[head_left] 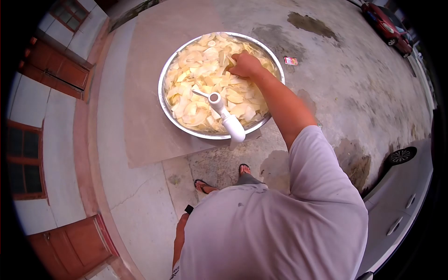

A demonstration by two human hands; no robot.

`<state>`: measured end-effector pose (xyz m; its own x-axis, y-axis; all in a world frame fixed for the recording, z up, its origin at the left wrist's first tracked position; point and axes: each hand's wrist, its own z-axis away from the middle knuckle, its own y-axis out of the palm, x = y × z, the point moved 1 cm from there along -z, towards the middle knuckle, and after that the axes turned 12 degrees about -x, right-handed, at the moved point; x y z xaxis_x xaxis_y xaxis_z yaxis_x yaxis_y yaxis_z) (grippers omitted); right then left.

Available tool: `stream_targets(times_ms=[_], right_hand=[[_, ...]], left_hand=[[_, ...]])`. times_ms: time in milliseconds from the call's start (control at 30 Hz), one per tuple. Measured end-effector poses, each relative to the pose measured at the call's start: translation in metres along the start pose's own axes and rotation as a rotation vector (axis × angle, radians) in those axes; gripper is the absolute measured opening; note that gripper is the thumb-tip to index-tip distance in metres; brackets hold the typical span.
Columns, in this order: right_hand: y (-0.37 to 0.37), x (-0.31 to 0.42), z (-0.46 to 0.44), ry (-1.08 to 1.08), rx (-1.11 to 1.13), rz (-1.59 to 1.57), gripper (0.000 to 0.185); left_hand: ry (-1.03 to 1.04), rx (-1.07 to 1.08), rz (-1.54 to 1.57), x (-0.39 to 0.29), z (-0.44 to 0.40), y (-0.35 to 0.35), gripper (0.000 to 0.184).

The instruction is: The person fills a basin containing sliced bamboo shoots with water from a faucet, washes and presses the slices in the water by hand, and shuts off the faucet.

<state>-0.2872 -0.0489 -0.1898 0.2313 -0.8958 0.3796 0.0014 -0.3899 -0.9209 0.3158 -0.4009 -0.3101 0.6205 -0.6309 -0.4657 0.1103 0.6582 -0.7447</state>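
One round metal basin (161, 88) holds many pale slices (190, 59), too heaped to count. The right hand (245, 64) dips among them near the basin's far right rim, fingers bent; whether they clamp a slice, I cannot tell. The left hand's (182, 223) state is unclear. One white tap-like fitting (233, 127) overlaps the near rim; one red packet's (290, 60) print is unreadable.

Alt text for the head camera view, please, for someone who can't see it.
The wearer's right hand reaches into a wide metal basin full of pale yellow slices. A white tap-like fitting overlaps the basin's near side in view. Grey paved ground lies around, with a red car upper right.
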Motion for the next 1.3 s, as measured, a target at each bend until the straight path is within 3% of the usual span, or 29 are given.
stream_targets(times_ms=[33, 67, 200, 300, 333, 367, 467, 567, 633, 700, 867, 1033, 1067, 1167, 1300], right_hand=[[-0.003, 0.007, 0.006, 0.016, 0.007, 0.011, 0.067], [-0.015, 0.021, 0.020, -0.009, -0.060, 0.037, 0.047], [-0.023, 0.031, 0.038, -0.218, -0.267, 0.053, 0.036], [-0.036, 0.042, 0.051, -0.316, -0.258, -0.012, 0.036], [-0.033, 0.045, 0.057, -0.364, -0.287, -0.063, 0.040], [-0.034, 0.047, 0.064, -0.410, -0.211, -0.083, 0.057], [-0.046, 0.059, 0.095, -0.369, -0.004, -0.044, 0.084], [-0.054, 0.048, 0.098, -0.362, -0.030, -0.114, 0.083], [-0.055, 0.038, 0.089, -0.165, -0.158, -0.064, 0.086], [-0.045, 0.032, 0.079, -0.010, 0.013, -0.025, 0.089], [0.007, 0.041, 0.068, -0.051, -0.040, -0.009, 0.097], [-0.051, 0.043, 0.064, -0.154, -0.047, -0.087, 0.091], [-0.045, 0.028, 0.050, -0.120, -0.238, -0.095, 0.087], [-0.015, -0.030, -0.004, 0.020, -0.498, 0.092, 0.086], [0.001, -0.042, -0.021, 0.075, -0.302, -0.182, 0.075]], left_hand=[[0.004, 0.001, 0.000, 0.000, -0.001, 0.000, 0.033], [0.007, 0.003, -0.002, 0.000, -0.003, -0.001, 0.033], [0.029, 0.008, -0.010, -0.003, -0.009, -0.003, 0.033], [0.043, 0.011, -0.016, -0.006, -0.015, -0.004, 0.033], [0.046, 0.011, -0.019, -0.007, -0.017, -0.004, 0.033], [0.052, 0.008, -0.017, -0.008, -0.019, -0.004, 0.033], [0.060, 0.011, -0.017, -0.009, -0.021, -0.004, 0.034], [0.063, 0.008, -0.017, -0.009, -0.021, -0.005, 0.034], [0.058, 0.005, -0.015, -0.010, -0.018, -0.005, 0.034], [0.056, 0.006, -0.014, -0.010, -0.017, -0.004, 0.034], [0.048, 0.005, -0.020, -0.009, -0.012, -0.001, 0.034], [0.038, 0.003, -0.020, -0.007, -0.008, -0.002, 0.034], [0.035, 0.001, -0.019, -0.006, -0.005, -0.001, 0.034], [0.020, -0.010, -0.017, -0.005, 0.001, -0.001, 0.034], [0.006, -0.018, -0.021, -0.005, 0.009, 0.002, 0.035]])
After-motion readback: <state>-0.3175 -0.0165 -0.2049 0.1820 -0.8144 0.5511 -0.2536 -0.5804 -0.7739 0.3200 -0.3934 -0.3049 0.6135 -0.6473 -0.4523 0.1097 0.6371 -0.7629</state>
